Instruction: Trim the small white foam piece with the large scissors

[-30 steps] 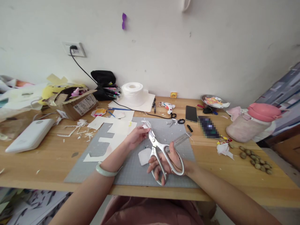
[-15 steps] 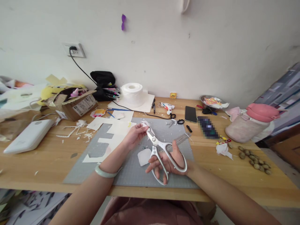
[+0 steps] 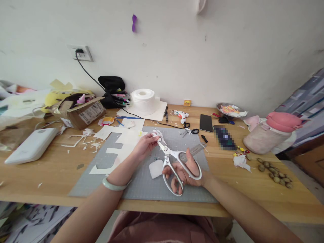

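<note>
My right hand [image 3: 190,170] holds a pair of large silver scissors [image 3: 166,158], thumb through the upper loop and fingers through the lower one. The handles are spread apart, and the blades point up and left toward my left hand [image 3: 146,145]. Thumb and forefinger of my left hand pinch a small white piece [image 3: 156,134] at the blade tips; its shape is partly hidden. Beneath the scissors, a white square pad [image 3: 156,168] lies on the grey cutting mat [image 3: 141,190]. A metal ruler [image 3: 193,151] rests behind my right hand.
Cut white paper [image 3: 123,150] lies left on the mat. Behind stand a white roll [image 3: 143,101], a glue gun [image 3: 181,116] and small black-handled scissors [image 3: 191,131]. A phone [image 3: 206,123] and a pink-lidded bottle [image 3: 265,135] are at right; a cardboard box [image 3: 78,113] and white power bank [image 3: 31,145] at left.
The fingers of my right hand have curled further around the lower scissor loop, and the handles have risen slightly. My left hand keeps its pinch in nearly the same place.
</note>
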Action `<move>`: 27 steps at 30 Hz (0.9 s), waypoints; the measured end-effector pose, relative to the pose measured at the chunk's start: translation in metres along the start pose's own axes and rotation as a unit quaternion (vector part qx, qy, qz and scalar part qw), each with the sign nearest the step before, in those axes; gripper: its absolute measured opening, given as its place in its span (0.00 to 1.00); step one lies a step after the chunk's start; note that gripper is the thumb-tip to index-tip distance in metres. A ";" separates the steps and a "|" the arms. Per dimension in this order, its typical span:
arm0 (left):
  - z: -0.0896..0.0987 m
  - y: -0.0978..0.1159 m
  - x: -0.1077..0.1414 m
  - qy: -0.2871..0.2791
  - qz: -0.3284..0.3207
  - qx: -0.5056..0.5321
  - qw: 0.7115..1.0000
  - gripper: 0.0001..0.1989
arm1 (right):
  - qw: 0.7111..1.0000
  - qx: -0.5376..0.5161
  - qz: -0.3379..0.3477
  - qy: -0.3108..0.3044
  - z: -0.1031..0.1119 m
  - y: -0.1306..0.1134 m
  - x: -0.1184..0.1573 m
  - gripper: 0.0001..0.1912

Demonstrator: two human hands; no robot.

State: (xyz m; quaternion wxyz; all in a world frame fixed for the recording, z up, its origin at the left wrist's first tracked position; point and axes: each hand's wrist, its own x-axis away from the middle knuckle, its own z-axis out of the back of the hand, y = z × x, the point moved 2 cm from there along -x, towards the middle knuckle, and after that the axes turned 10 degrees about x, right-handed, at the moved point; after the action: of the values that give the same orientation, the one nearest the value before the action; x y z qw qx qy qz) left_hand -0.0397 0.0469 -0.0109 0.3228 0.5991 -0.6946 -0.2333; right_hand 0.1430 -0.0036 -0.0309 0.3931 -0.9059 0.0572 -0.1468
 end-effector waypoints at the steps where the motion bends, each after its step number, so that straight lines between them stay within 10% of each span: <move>1: 0.000 0.000 0.000 -0.001 0.003 -0.002 1.000 0.04 | 1.000 0.000 -0.003 -0.007 0.000 0.000 0.000 0.54; 20: -0.001 0.001 0.001 -0.013 -0.017 0.028 0.999 0.05 | 0.998 -0.045 0.032 -0.008 -0.014 -0.004 0.000 0.52; 27: 0.012 0.014 -0.006 0.098 -0.082 0.066 0.990 0.05 | 0.998 0.044 0.016 -0.048 -0.009 0.001 0.000 0.43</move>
State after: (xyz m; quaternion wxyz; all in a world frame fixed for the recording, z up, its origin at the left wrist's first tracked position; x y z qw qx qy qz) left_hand -0.0579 0.0543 -0.0098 0.3289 0.6944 -0.6216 -0.1526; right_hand 0.1400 -0.0109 -0.0256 0.4371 -0.8927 0.0463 -0.0994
